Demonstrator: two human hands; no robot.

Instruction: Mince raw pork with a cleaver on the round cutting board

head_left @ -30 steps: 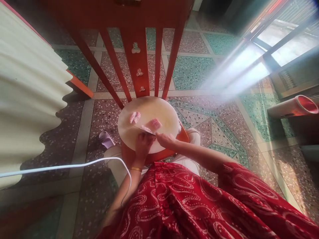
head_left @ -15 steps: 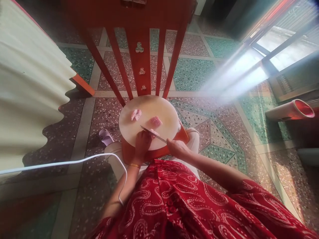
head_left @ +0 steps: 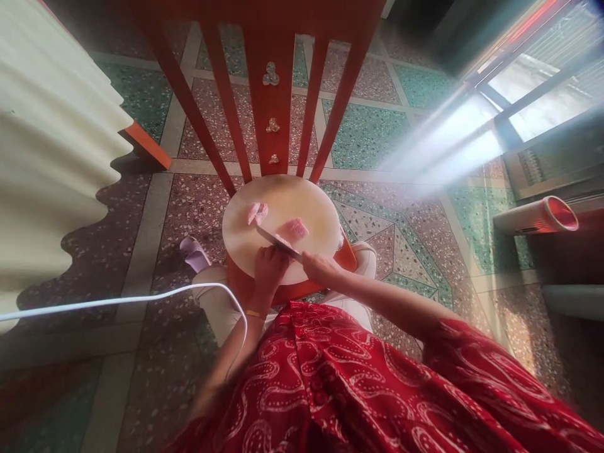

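Note:
A round cutting board (head_left: 321, 207) rests on the seat of a wooden chair. My right hand (head_left: 323, 270) is wrapped around the handle of a knife (head_left: 277, 241), its blade slanting across the board toward the far left. Close by, my left hand (head_left: 270, 267) has its fingers curled at the board's near edge, pressed on a small piece of pink meat (head_left: 284, 239) that the blade and fingers largely cover. Beyond the blade lies another chunk of meat (head_left: 296, 228). A few pale pink pieces of meat (head_left: 257, 213) sit at the left side of the board.
The red slatted chair back (head_left: 268, 113) rises behind the board. A white cable (head_left: 141, 297) runs from the left over my left forearm. A lilac slipper (head_left: 194, 253) is beside the chair, a cream curtain (head_left: 51, 151) at left, a cylindrical container (head_left: 528, 217) at right.
The knife and my right hand have shifted left and slightly away from me, over the piece by my left hand. My left hand stays at about the same spot on the board.

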